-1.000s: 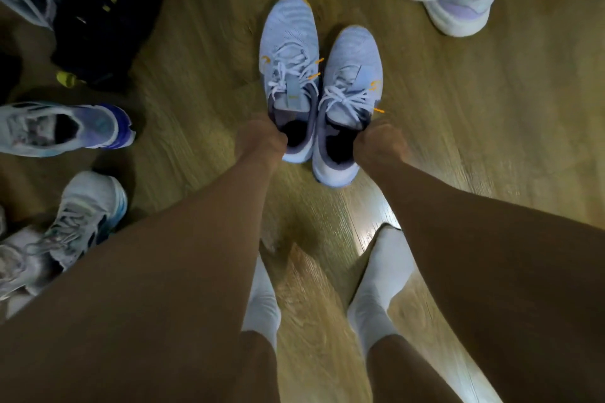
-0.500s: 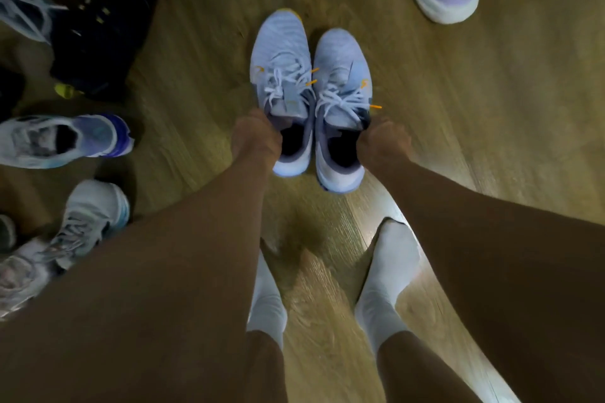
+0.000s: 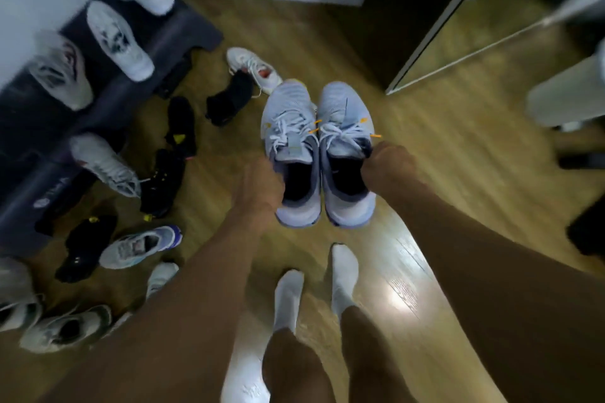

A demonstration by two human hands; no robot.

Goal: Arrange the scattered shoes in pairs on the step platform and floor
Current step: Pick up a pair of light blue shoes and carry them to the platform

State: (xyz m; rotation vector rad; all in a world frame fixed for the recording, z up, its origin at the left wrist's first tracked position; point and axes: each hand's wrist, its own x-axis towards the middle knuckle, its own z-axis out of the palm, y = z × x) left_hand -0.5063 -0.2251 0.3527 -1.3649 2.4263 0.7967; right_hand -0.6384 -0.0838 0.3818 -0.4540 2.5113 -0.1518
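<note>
You have two pale blue shoes (image 3: 289, 114) in view, one in your left hand (image 3: 260, 186) and one in your right hand (image 3: 386, 167). You can count four black shoes (image 3: 180, 124) on the floor (image 3: 458, 147). Three white shoes (image 3: 119, 39) sit on the step platform (image 3: 193, 29), with a fourth (image 3: 104, 165) at its edge. There is one white-and-blue shoe (image 3: 140, 245) and one white shoe with a reddish lining (image 3: 253, 69). The pale shoes at lower left are too blurred to count.

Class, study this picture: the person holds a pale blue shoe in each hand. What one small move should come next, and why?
Probably swing the pale blue shoes left toward the step platform and set them down together. The left hand and right hand each grip one shoe by its collar, side by side as a pair, and part of the platform shows bare.
</note>
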